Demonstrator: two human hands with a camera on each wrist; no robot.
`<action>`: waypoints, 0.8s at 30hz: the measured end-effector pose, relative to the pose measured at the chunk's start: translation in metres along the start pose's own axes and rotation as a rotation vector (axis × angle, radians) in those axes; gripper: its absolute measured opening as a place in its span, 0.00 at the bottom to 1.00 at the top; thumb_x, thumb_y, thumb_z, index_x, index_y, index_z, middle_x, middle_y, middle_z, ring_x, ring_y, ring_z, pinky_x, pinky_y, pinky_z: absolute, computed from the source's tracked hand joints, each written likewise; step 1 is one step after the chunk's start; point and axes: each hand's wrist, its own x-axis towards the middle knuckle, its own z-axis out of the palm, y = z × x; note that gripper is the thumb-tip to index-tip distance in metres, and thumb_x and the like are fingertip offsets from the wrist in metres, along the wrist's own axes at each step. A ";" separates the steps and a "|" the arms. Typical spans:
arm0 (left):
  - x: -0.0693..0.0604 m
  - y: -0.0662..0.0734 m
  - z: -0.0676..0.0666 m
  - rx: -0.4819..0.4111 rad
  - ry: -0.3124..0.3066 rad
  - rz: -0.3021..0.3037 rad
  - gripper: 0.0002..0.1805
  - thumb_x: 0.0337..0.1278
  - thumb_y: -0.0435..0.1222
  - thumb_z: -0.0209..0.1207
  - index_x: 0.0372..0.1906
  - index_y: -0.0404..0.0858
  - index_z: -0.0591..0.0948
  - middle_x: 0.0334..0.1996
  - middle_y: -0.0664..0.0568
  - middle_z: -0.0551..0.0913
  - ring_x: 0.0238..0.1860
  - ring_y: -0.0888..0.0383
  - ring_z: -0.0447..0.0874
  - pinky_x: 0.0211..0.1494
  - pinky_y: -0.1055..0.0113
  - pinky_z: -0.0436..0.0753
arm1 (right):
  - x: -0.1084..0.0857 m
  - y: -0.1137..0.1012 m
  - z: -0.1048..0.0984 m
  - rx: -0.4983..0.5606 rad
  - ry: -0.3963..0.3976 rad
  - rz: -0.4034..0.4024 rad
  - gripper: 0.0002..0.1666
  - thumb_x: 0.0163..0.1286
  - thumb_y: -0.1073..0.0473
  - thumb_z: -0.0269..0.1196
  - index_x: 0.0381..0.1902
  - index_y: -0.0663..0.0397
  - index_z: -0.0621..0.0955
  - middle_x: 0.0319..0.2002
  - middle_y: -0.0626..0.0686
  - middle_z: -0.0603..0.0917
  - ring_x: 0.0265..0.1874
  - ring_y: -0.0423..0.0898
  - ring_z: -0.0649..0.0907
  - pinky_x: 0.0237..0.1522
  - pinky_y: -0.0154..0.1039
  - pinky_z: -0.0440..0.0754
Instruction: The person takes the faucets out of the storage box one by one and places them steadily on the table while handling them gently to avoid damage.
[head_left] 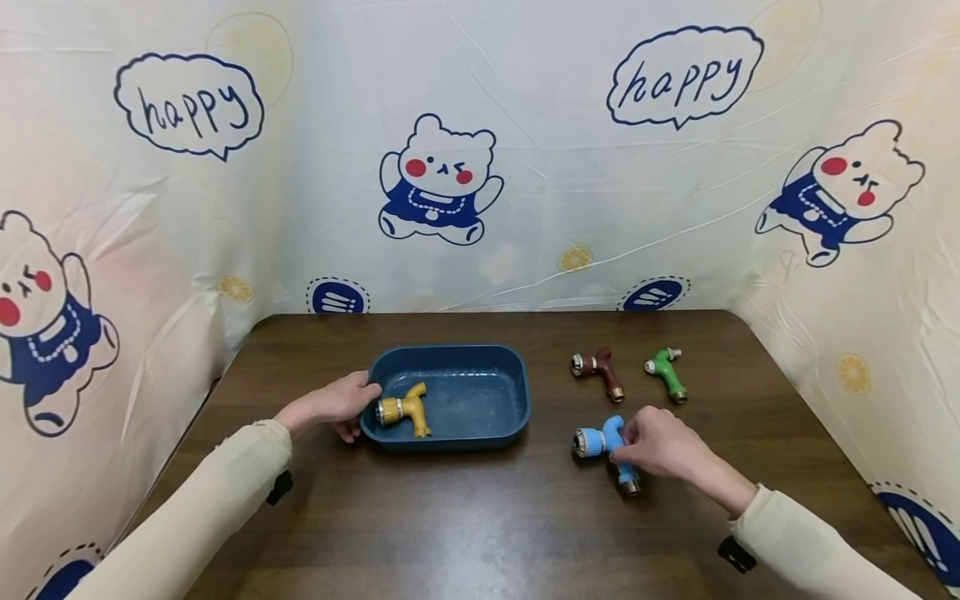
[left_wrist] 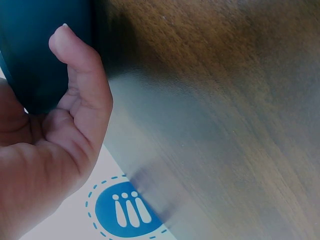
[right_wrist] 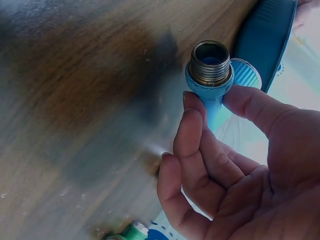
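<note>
My left hand holds the left end of a dark blue plastic basin, with the thumb at its rim and other fingers down its outer side. The left wrist view shows the hand curled at the basin wall. Inside the basin, at its left end, lies a yellow tap. Right of the basin, my right hand pinches a blue tap between thumb and fingers. Its open threaded metal end faces the right wrist camera. Whether this tap touches the table cannot be told.
A dark red tap and a green tap lie on the brown wooden table, behind the right hand. A pale printed cloth hangs around the table's back and sides.
</note>
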 end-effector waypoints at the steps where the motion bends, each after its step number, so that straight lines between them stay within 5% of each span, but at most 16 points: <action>1: 0.000 0.000 0.000 0.000 -0.001 0.001 0.20 0.82 0.35 0.38 0.64 0.24 0.64 0.21 0.46 0.77 0.18 0.57 0.78 0.21 0.63 0.87 | 0.000 0.001 0.000 0.000 0.000 0.002 0.22 0.60 0.55 0.75 0.13 0.48 0.75 0.13 0.41 0.67 0.15 0.38 0.66 0.20 0.33 0.57; 24: -0.001 -0.001 -0.002 0.000 -0.019 0.023 0.21 0.82 0.36 0.39 0.65 0.23 0.62 0.22 0.46 0.78 0.18 0.57 0.79 0.23 0.62 0.88 | -0.007 0.014 0.002 0.002 0.018 0.018 0.23 0.60 0.55 0.76 0.13 0.47 0.75 0.12 0.40 0.69 0.15 0.38 0.68 0.19 0.33 0.59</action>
